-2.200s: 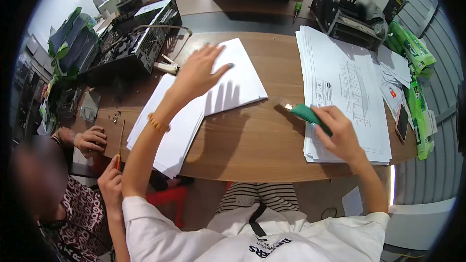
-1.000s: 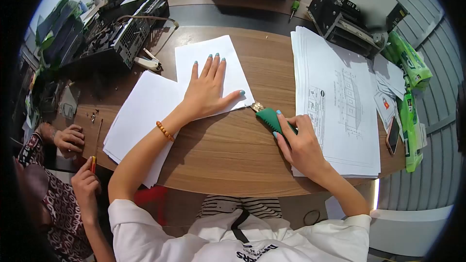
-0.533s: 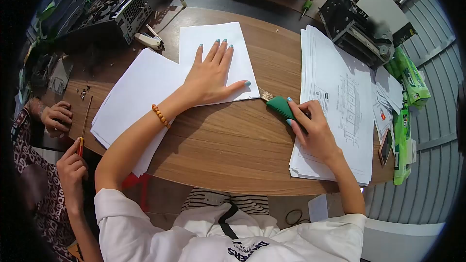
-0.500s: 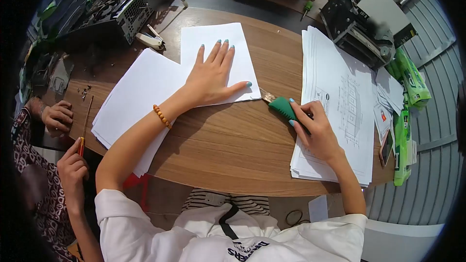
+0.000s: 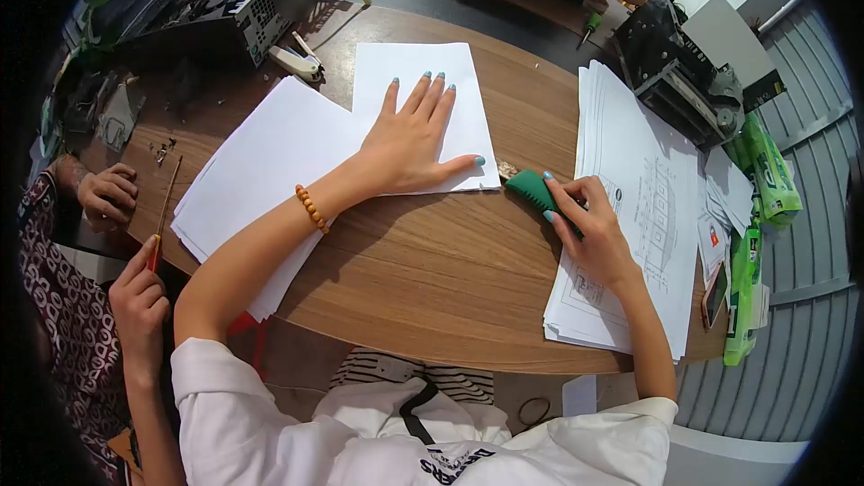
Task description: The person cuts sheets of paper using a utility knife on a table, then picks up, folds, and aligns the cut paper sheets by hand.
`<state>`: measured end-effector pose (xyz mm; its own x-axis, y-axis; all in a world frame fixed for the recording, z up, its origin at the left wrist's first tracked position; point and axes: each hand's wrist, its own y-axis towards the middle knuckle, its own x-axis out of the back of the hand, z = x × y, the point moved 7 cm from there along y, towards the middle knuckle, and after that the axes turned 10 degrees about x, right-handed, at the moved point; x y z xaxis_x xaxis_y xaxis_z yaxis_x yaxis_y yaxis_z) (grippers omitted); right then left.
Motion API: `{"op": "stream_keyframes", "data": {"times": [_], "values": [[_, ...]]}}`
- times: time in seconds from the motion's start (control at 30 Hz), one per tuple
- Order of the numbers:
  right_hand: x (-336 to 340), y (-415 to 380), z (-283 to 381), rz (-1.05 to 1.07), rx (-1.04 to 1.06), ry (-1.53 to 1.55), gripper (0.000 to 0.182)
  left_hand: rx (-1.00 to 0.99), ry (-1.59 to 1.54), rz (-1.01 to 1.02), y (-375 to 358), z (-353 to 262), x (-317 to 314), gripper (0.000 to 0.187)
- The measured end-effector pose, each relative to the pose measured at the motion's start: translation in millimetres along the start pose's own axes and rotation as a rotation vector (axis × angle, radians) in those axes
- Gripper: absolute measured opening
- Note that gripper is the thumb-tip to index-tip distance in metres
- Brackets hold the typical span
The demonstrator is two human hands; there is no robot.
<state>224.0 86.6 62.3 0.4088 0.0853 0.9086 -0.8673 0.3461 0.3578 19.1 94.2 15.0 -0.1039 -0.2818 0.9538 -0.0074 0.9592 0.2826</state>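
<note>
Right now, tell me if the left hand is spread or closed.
Spread: the left hand lies palm down on white paper, fingers apart.

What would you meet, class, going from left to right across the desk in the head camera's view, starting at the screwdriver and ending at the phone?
Screwdriver → stack of blank paper → left hand → green-handled tool → stack of printed drawings → phone
</note>
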Motion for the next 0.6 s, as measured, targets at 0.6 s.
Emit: {"op": "stream_keyframes", "data": {"times": [0.6], "values": [[-3, 17, -12, -0.017, 0.038, -0.066, 0.045, 0.008, -0.034, -0.003, 0, 0, 0, 0.089]]}}
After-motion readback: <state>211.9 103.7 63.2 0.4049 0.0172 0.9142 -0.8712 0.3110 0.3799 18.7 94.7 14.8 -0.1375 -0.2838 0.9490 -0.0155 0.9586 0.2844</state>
